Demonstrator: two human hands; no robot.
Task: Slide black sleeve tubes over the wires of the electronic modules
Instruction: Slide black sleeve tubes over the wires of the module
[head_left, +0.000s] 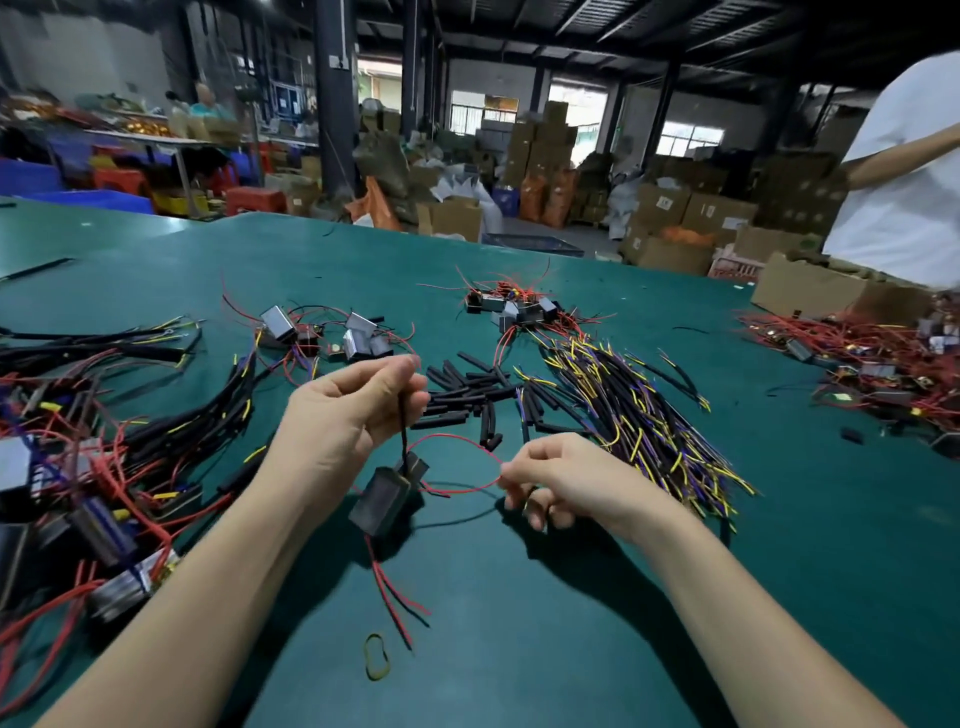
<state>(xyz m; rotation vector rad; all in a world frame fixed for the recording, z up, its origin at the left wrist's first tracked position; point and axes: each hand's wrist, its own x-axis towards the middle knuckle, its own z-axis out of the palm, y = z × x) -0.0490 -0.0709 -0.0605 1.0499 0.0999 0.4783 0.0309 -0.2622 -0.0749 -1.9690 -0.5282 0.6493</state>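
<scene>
Your left hand (345, 415) is pinching a black sleeved wire (403, 434) between thumb and fingers; the dark electronic module (381, 500) is hanging below that grip, above the green table (571, 623), its two red leads (397, 597) trailing down. Your right hand (558, 480) is pinching the module's looping red wire (457, 447) at the fingertips, other fingers curled. Loose black sleeve tubes (467, 392) are lying just beyond both hands, with sleeved wire bundles (634, 415) beside them on the right.
</scene>
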